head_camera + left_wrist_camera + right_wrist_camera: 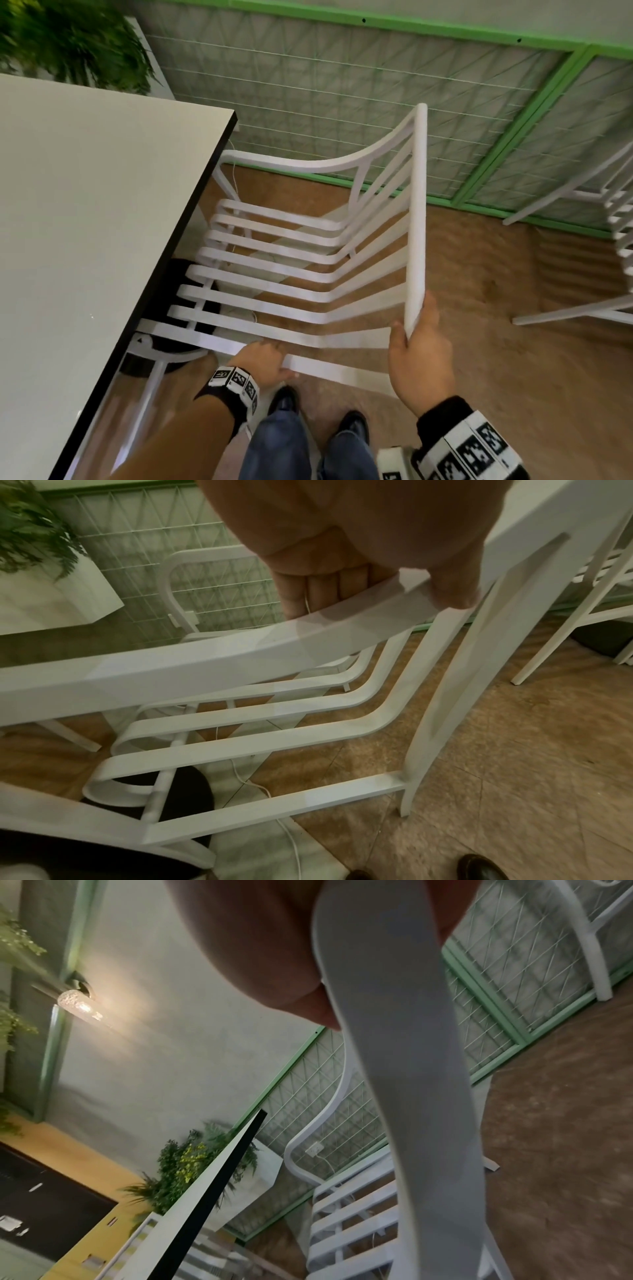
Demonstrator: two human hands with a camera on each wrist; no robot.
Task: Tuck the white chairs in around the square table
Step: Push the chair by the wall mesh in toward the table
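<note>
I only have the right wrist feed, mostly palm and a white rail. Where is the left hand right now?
Observer: The left hand grips the near armrest of the white chair.
Operator: And what is my right hand on?
Observer: The right hand holds the near end of the chair's top rail.
Operator: Is the seat under the table yet?
Observer: Only the front ends of the seat slats reach under the edge of the square table; most of the seat is still out.
</note>
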